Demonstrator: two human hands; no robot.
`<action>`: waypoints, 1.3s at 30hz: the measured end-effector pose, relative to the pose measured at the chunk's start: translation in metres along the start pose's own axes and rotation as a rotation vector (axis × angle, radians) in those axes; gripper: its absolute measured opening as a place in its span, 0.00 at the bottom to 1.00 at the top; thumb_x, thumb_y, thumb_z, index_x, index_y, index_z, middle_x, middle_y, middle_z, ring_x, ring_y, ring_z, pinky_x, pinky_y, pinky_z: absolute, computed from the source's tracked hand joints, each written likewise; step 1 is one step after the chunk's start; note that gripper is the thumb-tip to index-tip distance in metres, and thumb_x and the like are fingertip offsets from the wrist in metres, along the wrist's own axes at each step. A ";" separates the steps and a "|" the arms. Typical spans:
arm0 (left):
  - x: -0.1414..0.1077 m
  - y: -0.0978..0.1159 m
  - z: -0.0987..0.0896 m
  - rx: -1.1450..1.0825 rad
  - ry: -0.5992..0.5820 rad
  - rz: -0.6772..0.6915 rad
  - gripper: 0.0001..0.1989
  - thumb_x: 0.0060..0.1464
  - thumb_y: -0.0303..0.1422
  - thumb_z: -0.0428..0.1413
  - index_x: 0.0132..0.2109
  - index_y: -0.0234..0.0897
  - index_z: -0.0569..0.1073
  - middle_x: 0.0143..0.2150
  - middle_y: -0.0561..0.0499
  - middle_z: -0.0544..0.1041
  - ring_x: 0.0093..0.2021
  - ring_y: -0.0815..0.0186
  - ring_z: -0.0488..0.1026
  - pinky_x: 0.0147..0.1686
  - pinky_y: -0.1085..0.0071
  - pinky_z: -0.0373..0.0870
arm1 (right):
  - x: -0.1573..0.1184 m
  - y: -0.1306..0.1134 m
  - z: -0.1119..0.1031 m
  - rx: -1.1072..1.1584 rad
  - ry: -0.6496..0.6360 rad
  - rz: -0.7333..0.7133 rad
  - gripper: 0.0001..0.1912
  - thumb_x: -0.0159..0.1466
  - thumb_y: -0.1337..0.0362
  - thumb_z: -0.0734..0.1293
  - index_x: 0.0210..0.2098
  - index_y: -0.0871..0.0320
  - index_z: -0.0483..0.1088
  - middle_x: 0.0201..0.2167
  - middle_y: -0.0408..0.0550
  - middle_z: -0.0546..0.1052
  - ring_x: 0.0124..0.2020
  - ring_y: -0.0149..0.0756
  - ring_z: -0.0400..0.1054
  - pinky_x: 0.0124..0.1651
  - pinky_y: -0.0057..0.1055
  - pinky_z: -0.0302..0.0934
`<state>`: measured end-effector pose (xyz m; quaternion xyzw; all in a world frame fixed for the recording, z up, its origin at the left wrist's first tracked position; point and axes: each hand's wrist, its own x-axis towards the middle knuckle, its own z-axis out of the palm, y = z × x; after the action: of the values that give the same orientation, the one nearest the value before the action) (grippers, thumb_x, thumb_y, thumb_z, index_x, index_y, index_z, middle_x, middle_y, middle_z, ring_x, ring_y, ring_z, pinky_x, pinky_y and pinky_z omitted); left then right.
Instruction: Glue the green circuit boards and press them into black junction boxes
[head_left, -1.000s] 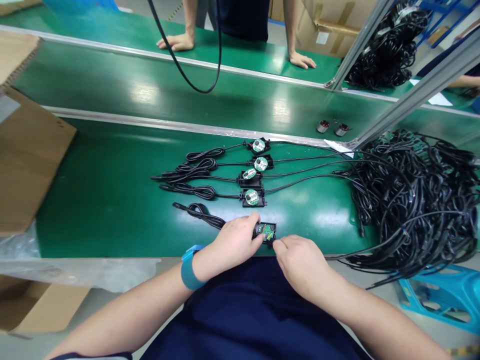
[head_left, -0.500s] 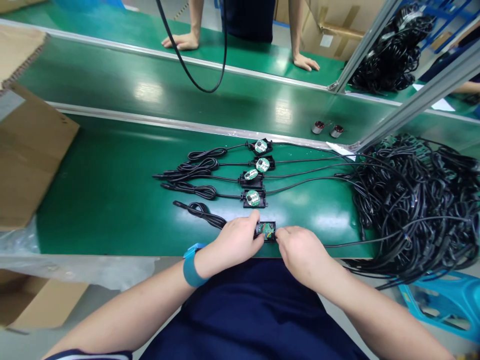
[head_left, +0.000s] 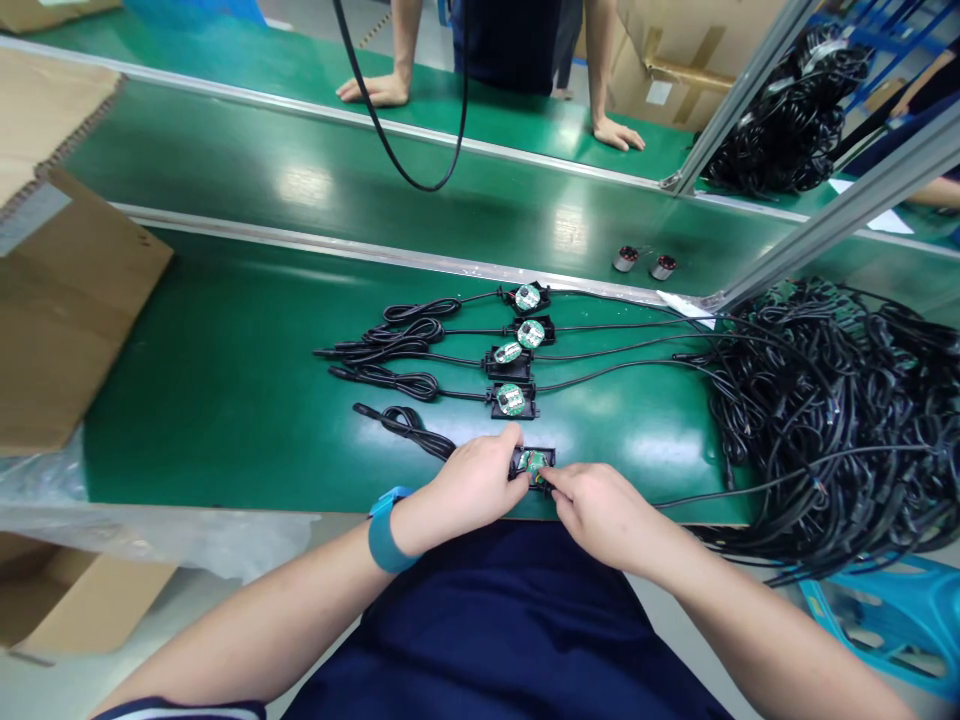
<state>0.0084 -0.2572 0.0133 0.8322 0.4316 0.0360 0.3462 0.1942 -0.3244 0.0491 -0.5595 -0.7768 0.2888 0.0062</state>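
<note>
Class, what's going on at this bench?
A person's left hand holds an open black case near the bench's front edge; the right hand has a finger at the green board inside. Beyond it, four similar cases bearing circuit boards lie lined up, with a heap of black cables to the right.

From my remote view, this is an electronics assembly workshop: green counter (head_left: 225, 400), heaped black cables (head_left: 847, 430), circuit boards (head_left: 511, 400), cardboard boxes (head_left: 82, 340).

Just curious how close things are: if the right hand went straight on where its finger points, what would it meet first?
The right hand would probably meet the green circuit board in the open black case; its fingertip seems at it, though depth is unclear.
</note>
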 end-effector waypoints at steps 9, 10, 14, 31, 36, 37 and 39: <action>0.000 0.004 -0.006 -0.011 -0.034 0.020 0.11 0.53 0.34 0.56 0.44 0.41 0.66 0.33 0.51 0.77 0.33 0.59 0.76 0.29 0.69 0.62 | 0.000 -0.002 -0.014 -0.143 -0.089 -0.130 0.17 0.68 0.74 0.57 0.47 0.62 0.75 0.36 0.53 0.80 0.36 0.37 0.73 0.42 0.32 0.60; 0.000 0.004 -0.006 -0.006 -0.037 0.027 0.11 0.53 0.34 0.56 0.44 0.41 0.66 0.33 0.51 0.77 0.33 0.59 0.76 0.29 0.69 0.62 | 0.002 -0.001 -0.015 -0.159 -0.101 -0.143 0.16 0.67 0.74 0.57 0.47 0.62 0.75 0.36 0.53 0.80 0.37 0.38 0.73 0.42 0.32 0.59; 0.001 0.004 -0.007 0.035 -0.049 0.024 0.11 0.54 0.33 0.56 0.45 0.41 0.66 0.33 0.51 0.78 0.33 0.58 0.77 0.29 0.69 0.62 | 0.007 -0.003 -0.021 -0.249 -0.158 -0.169 0.16 0.66 0.75 0.59 0.47 0.62 0.75 0.34 0.53 0.79 0.37 0.39 0.71 0.39 0.32 0.58; 0.006 0.006 -0.008 0.107 -0.053 0.032 0.12 0.54 0.36 0.56 0.44 0.39 0.64 0.37 0.45 0.78 0.39 0.51 0.78 0.33 0.64 0.69 | 0.009 -0.011 -0.010 -0.320 -0.083 0.116 0.14 0.65 0.75 0.58 0.42 0.62 0.73 0.34 0.55 0.79 0.36 0.43 0.74 0.37 0.34 0.58; 0.001 0.009 -0.008 0.099 0.003 0.011 0.11 0.55 0.33 0.55 0.45 0.38 0.65 0.38 0.43 0.79 0.40 0.53 0.78 0.33 0.65 0.68 | 0.010 -0.018 -0.003 -0.336 -0.088 0.167 0.18 0.70 0.66 0.58 0.53 0.65 0.72 0.35 0.59 0.81 0.36 0.49 0.77 0.37 0.37 0.63; 0.000 0.010 -0.008 0.094 -0.004 0.017 0.11 0.56 0.34 0.55 0.45 0.38 0.65 0.39 0.43 0.79 0.40 0.53 0.79 0.34 0.65 0.68 | 0.010 -0.017 0.001 -0.353 -0.095 0.191 0.18 0.70 0.65 0.58 0.53 0.66 0.72 0.35 0.61 0.81 0.35 0.51 0.78 0.36 0.38 0.64; -0.002 0.011 -0.011 0.074 -0.034 0.036 0.13 0.56 0.38 0.56 0.46 0.38 0.66 0.40 0.42 0.79 0.40 0.54 0.79 0.34 0.65 0.69 | 0.011 -0.011 0.011 -0.355 -0.097 0.216 0.18 0.70 0.65 0.57 0.52 0.65 0.73 0.35 0.61 0.82 0.35 0.52 0.79 0.35 0.39 0.66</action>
<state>0.0109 -0.2567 0.0281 0.8526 0.4115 0.0119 0.3219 0.1769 -0.3217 0.0410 -0.6174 -0.7504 0.1727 -0.1609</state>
